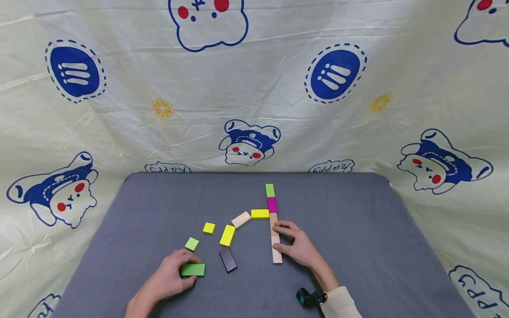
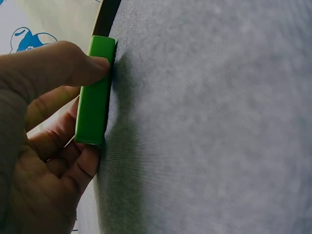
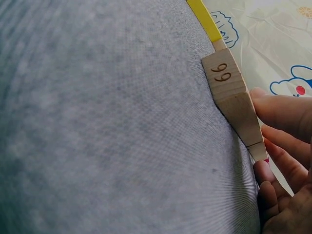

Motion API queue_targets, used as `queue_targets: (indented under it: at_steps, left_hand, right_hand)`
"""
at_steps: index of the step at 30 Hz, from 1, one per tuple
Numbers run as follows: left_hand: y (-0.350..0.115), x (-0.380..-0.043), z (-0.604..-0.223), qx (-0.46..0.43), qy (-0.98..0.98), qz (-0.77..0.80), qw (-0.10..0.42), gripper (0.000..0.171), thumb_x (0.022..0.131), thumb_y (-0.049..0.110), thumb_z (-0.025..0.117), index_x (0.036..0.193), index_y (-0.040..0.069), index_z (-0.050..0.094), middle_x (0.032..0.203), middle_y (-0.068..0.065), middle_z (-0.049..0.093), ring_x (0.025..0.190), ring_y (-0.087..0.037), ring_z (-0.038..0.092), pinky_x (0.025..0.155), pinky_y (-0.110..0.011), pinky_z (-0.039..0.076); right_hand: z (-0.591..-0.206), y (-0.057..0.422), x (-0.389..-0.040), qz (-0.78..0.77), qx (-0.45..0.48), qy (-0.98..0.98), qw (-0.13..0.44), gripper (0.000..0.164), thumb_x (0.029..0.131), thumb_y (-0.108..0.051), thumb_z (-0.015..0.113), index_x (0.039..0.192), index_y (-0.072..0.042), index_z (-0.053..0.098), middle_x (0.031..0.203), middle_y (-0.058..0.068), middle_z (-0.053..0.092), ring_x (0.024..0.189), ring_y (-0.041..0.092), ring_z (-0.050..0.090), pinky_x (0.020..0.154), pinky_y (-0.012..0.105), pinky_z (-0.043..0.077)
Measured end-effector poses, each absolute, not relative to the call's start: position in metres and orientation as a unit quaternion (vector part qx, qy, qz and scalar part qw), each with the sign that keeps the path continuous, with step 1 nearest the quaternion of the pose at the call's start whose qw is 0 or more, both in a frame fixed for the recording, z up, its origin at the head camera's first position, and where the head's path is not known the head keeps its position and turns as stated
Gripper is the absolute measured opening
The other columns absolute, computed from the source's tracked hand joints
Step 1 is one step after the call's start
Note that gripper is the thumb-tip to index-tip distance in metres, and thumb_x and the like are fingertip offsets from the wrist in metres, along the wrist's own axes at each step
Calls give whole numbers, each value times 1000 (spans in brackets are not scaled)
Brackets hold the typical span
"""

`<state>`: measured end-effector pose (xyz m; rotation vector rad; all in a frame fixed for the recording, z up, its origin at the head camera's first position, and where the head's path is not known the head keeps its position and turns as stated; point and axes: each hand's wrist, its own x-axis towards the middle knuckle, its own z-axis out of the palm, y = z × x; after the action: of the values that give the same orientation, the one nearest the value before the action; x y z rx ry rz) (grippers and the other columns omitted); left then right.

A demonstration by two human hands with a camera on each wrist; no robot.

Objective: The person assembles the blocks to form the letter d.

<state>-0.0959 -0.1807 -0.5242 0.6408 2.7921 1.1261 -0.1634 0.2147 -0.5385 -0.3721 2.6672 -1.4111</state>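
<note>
My left hand (image 1: 169, 274) pinches a flat green block (image 1: 195, 270) between thumb and fingers at the table's left front. The left wrist view shows the thumb lying on that green block (image 2: 94, 105). My right hand (image 1: 300, 247) touches the right side of a straight row, fingertips against two plain wooden blocks (image 1: 277, 254). Beyond them the row continues with a magenta block (image 1: 272, 205) and a light green block (image 1: 270, 190). In the right wrist view, the near wooden block (image 3: 231, 92) bears a two-digit number on its end.
A curve runs left from the row: a yellow block (image 1: 260, 214), a wooden block (image 1: 241, 220), another yellow block (image 1: 227, 236) and a dark block (image 1: 228, 259). Short yellow (image 1: 208, 228) and light green (image 1: 192, 244) blocks lie apart from it. The grey table (image 1: 358, 221) meets a printed curtain (image 1: 278, 88).
</note>
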Motion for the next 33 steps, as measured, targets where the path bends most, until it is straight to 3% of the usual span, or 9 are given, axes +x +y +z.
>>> queue_targets:
  at_steps: [5,15,23,33]
  left_hand:
    - [-178,-95,-524,225,903,366,5,33,76,9,86,104,21,75,101,12,65,89,-5,56,77,-26,50]
    - [-168,-103,-516,210,905,368,45,31,81,15,85,109,21,74,105,13,66,93,-6,58,81,-28,51]
    - [-160,-105,-518,241,882,406,6,33,78,12,88,108,17,76,101,13,69,89,-3,60,79,-26,52]
    - [-149,-109,-513,239,877,418,17,32,80,14,87,110,16,77,103,12,71,90,-1,61,80,-25,53]
  right_hand:
    - [-539,214,-164,-465,-120,876,52,49,86,-18,83,132,-5,70,142,8,60,136,33,52,109,57,42]
    - [-538,213,-163,-464,-115,877,52,49,86,-18,83,132,-6,70,142,7,60,137,33,51,111,58,41]
    - [-539,213,-164,-466,-112,876,52,49,86,-17,83,132,-7,70,142,7,60,137,33,51,112,58,41]
    - [-539,214,-163,-462,-124,877,41,49,86,-17,83,131,-5,70,141,9,60,137,34,52,112,59,40]
